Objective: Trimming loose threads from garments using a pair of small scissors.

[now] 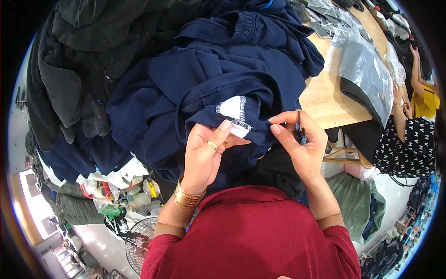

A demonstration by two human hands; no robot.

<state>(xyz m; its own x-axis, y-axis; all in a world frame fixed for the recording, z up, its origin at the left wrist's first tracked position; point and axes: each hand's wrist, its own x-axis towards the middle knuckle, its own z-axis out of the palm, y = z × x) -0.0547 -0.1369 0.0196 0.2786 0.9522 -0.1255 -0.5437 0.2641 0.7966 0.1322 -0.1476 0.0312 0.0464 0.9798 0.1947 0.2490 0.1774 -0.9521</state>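
Observation:
A navy garment (153, 88) lies heaped on the table before me, its overlocked seam turned up toward my hands. White inner fabric (231, 108) with a dark stitched edge shows in an opening of it. My left hand (204, 151), with a ring and gold bangles, is closed on the garment's edge, the thumb next to the white fabric. Just right of that seam, my right hand (306, 144) has thumb and forefinger nearly together at the navy cloth; whether they pinch a thread is too small to tell. Small blue-and-dark thread snips (300, 132) are tucked in its fingers.
Black garments (88, 60) pile up at the left. Plastic-wrapped dark garments (364, 69) lie on the wooden table (323, 104) at the right, near another person in a yellow top (425, 100). A fan (139, 242) and a cluttered bin of scraps (134, 193) stand below left.

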